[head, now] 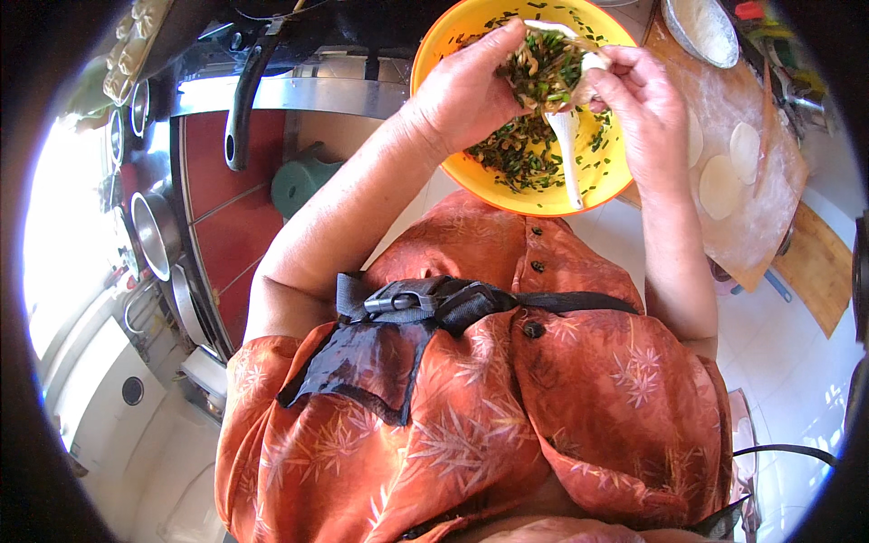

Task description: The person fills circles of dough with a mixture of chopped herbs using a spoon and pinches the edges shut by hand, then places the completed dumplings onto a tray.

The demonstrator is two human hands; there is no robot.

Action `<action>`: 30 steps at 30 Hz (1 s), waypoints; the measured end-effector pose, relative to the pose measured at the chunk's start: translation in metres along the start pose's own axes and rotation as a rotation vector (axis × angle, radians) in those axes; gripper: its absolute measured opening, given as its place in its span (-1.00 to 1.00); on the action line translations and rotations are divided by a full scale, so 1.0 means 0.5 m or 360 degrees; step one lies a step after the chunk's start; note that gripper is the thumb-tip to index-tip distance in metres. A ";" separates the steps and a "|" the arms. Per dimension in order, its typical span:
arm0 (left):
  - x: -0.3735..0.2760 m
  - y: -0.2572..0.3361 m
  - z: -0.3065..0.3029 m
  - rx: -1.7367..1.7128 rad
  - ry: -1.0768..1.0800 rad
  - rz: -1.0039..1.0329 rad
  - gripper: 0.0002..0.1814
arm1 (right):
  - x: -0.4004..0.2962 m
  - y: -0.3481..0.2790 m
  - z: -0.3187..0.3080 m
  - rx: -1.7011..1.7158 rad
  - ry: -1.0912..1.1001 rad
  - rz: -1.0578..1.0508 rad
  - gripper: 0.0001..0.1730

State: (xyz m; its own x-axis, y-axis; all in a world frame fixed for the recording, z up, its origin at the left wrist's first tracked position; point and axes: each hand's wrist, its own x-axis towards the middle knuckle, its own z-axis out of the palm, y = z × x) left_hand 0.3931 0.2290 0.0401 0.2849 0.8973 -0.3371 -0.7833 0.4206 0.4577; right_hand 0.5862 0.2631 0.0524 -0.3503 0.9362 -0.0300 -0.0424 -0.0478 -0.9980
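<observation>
My left hand (pixel 468 91) cradles a dough wrapper (pixel 553 28) heaped with chopped green filling (pixel 543 68). The fingers of my right hand (pixel 641 95) pinch the wrapper's right edge. Both hands are over a yellow bowl (pixel 611 193) with an orange rim, which holds more of the chopped green and brown filling. Below the wrapper, a white spoon (pixel 567 156) rests in the bowl with its handle towards me. The underside of the wrapper is hidden by my left hand.
Right of the bowl, a floured wooden board (pixel 753 231) bears flat dough rounds (pixel 721 186) and a metal bowl of flour (pixel 706 34). A black pan handle (pixel 244 108) juts over the counter's edge at left. Shaped dumplings (pixel 132 47) sit at the upper left. Steel pots (pixel 155 234) stand lower left.
</observation>
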 end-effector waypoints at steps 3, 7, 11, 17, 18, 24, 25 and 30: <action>0.003 -0.019 -0.024 0.0170 0.0053 0.0041 -0.57 | 0.002 0.049 0.005 -0.0362 0.0032 -0.0117 -0.82; -0.012 -0.025 -0.041 0.0446 0.0174 0.0034 -0.61 | -0.002 0.060 0.025 -0.0720 -0.0026 -0.0385 -0.77; -0.028 -0.027 -0.051 0.0599 0.0340 -0.0087 -0.62 | -0.008 0.049 0.034 -0.1189 -0.0200 -0.0716 -0.71; -0.033 -0.034 -0.064 0.0770 0.0384 -0.0091 -0.65 | -0.018 0.062 0.035 -0.0692 -0.0099 -0.0197 -0.61; -0.030 -0.038 -0.067 0.0837 0.0375 -0.0062 -0.66 | -0.015 0.066 0.034 -0.0674 -0.0078 -0.0194 -0.58; -0.027 -0.047 -0.081 0.1308 0.0382 -0.0076 -0.66 | -0.019 0.063 0.039 -0.0668 -0.0167 -0.0247 -0.53; -0.028 -0.046 -0.082 0.1392 0.0360 -0.0047 -0.65 | -0.019 0.061 0.038 -0.0636 -0.0160 -0.0136 -0.53; -0.030 -0.031 -0.076 0.1822 0.0298 -0.0012 -0.63 | -0.010 0.058 0.015 -0.0277 -0.0249 0.0324 -0.61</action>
State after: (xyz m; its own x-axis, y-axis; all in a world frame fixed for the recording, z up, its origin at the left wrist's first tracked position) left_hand 0.3799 0.2040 0.0069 0.1260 0.9007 -0.4158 0.2037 0.3867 0.8994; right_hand 0.5800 0.2543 0.0241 -0.4756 0.8478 -0.2346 0.1993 -0.1559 -0.9675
